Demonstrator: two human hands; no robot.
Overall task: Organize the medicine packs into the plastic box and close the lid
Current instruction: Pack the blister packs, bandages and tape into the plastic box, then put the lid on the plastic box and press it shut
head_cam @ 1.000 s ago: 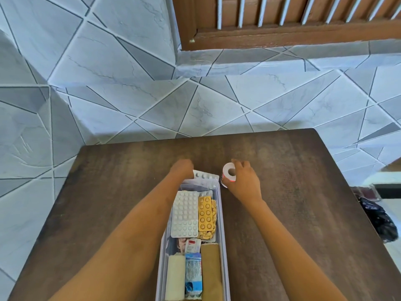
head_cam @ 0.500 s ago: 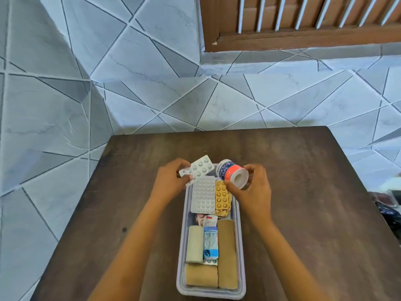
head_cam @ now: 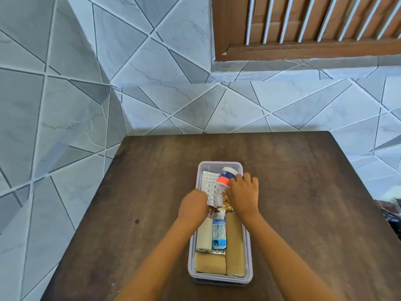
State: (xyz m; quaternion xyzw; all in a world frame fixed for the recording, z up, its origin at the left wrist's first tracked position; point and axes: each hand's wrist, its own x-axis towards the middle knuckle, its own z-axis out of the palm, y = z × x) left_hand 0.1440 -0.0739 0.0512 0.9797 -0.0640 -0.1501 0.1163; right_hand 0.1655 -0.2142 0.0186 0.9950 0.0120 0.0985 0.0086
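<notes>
Currently, box: clear plastic box [head_cam: 247, 253], long rectangle with rounded corners and a raised rim, sits on the surface, lid off.
Surface: dark brown wood-grain surface [head_cam: 303, 203], matte, squared far edge against the wall.
Left hand: left hand [head_cam: 194, 206] curled over the box's left rim, fingers pinching the near end of a white blister pack [head_cam: 211, 189]; pack is a flat sheet with rows of small round bumps, tilted, far end inside the box.
Right hand: right hand [head_cam: 244, 195] closed around a roll of adhesive tape [head_cam: 225, 177], cylinder shape, white body with blue print and an orange-red band, held over the box's far end, just beside the blister pack.
Gold pack: crinkled gold foil blister [head_cam: 226, 202] partly hidden under the right hand, inside the box.
Near half of box: tan bandage rolls, one long [head_cam: 234, 246] along the right wall, one [head_cam: 210, 262] across the near end; a cream roll [head_cam: 204, 236] on the left; a blue-and-white packet [head_cam: 219, 234] between them, glossy.
Small pack: white pack with red print [head_cam: 218, 213] mid-box, text too small to read.
Wall: grey-white marbled tiles [head_cam: 152, 61] cut in triangles, pale grout lines.
Top right: brown wooden frame with white bars [head_cam: 303, 29].
</notes>
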